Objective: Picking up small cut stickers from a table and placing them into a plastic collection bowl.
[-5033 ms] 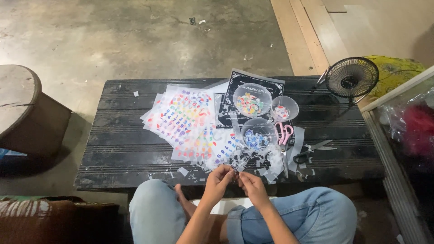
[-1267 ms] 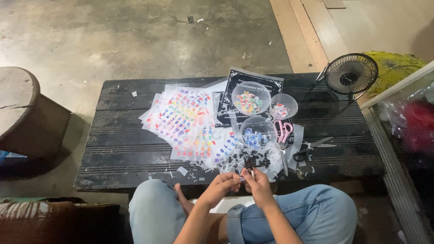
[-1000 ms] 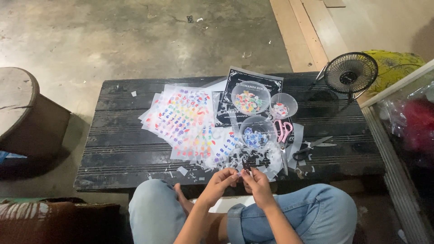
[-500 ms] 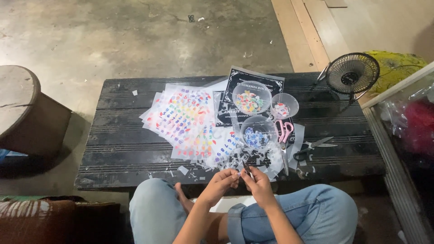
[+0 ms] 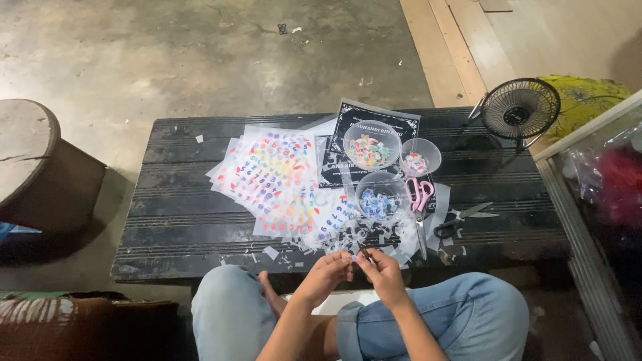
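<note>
Starting far left: round stool [image 5: 27,150] on the concrete floor, well apart from the dark low table [image 5: 180,227]. On the table, left of centre, fanned clear sticker sheets [image 5: 274,180] with coloured shapes, overlapping a black printed sheet [image 5: 394,124] behind them. Paper scraps [image 5: 271,253] litter the near table edge. Left hand [image 5: 326,274] and right hand [image 5: 382,273] meet just past the near edge, above the person's crossed legs in jeans [image 5: 461,314]. Fingertips pressed close together, both pinching a small dark tool or piece [image 5: 364,252]; too small to tell which. Right of the sheets: three clear bowls of small coloured bits, large bowl [image 5: 372,144], small bowl [image 5: 420,158], near bowl [image 5: 380,194]. Pink scissors [image 5: 419,200] lie just beside the near bowl; black scissors [image 5: 461,219] further right. Small black fan [image 5: 520,109] stands at the far right corner.
</note>
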